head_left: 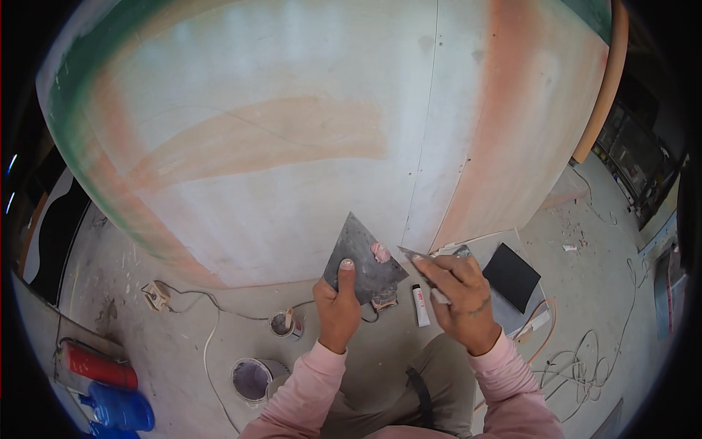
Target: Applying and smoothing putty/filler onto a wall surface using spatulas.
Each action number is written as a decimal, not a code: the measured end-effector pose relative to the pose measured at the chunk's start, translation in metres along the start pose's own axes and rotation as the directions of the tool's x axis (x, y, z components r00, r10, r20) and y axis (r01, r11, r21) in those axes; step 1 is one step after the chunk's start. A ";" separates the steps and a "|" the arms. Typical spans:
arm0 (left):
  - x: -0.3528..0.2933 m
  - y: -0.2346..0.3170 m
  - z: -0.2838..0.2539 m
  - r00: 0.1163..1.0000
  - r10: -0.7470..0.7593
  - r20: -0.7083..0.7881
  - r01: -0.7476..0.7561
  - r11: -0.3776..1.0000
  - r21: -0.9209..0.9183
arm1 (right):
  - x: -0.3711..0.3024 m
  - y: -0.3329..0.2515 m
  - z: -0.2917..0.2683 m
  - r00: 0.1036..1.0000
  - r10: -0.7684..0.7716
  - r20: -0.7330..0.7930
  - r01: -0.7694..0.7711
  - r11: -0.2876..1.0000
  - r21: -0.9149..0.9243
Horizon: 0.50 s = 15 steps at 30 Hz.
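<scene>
Gripping at its near corner, the left hand [338,311] clamps a dark grey, flat, four-cornered plate [358,267], with the thumb laid along the upper face and the fingers largely hidden beneath. On the plate, toward its right edge, sits a small, pale pink lump of paste [380,252]. The right hand [459,293] pinches a thin, grey, pointed blade [411,254], its fingers curled over the tool so that the thumb's hold cannot be fully told; the tip points at the lump and stands just beside it, apparently apart. Both forearms wear pink sleeves [322,373]. Plate and blade are held before a large, pale panel [292,212] bearing orange-brown and green bands, above a grey floor [183,351]. Below the right hand, on the floor, lies a slim white tube with a dark cap [421,307]; to the right, a black rectangular sheet [512,278] rests on a pale flat board [488,249]. To the left of the left forearm stand a small open can [295,334] and, nearer the person, a larger open bucket with a greyish interior [252,380]. At far left lie a red cylinder [102,366] and a translucent blue plastic bottle [121,406]; at right, a pale cable [585,380] lies in loose loops.
</scene>
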<state>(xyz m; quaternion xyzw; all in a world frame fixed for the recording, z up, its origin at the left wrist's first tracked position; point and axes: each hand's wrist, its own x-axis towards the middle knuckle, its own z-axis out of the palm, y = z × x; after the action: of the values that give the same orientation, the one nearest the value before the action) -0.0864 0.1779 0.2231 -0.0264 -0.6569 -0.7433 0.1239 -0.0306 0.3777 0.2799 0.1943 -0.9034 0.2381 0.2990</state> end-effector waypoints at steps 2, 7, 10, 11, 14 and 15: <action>-0.003 0.006 0.002 0.999 0.038 0.001 -0.038 0.999 -0.004 | 0.010 -0.018 0.008 0.997 -0.069 -0.040 0.067 0.996 -0.056; 0.000 0.000 0.002 0.996 0.090 -0.002 -0.090 0.995 -0.039 | 0.020 -0.028 0.003 0.979 -0.060 0.195 0.069 0.997 -0.040; -0.001 -0.001 0.000 0.992 0.122 -0.026 -0.121 0.991 0.051 | 0.029 -0.030 0.001 0.990 -0.042 0.138 0.049 0.998 -0.047; -0.002 -0.001 0.000 0.991 0.135 -0.023 -0.134 0.990 0.033 | 0.030 -0.030 0.005 0.998 -0.039 0.056 0.043 0.997 -0.070; -0.001 0.004 0.003 0.992 0.120 -0.032 -0.120 0.993 -0.003 | 0.020 -0.034 0.023 0.983 -0.091 0.162 0.097 0.995 -0.031; 0.000 0.005 0.004 0.995 0.092 -0.043 -0.093 0.995 -0.020 | 0.021 -0.032 0.018 0.982 -0.091 0.163 0.098 0.995 -0.033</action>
<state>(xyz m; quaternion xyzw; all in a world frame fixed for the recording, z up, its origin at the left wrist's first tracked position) -0.0855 0.1812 0.2288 -0.0427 -0.6439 -0.7444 0.1716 -0.0385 0.3377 0.2907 0.2495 -0.9191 0.1886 0.2396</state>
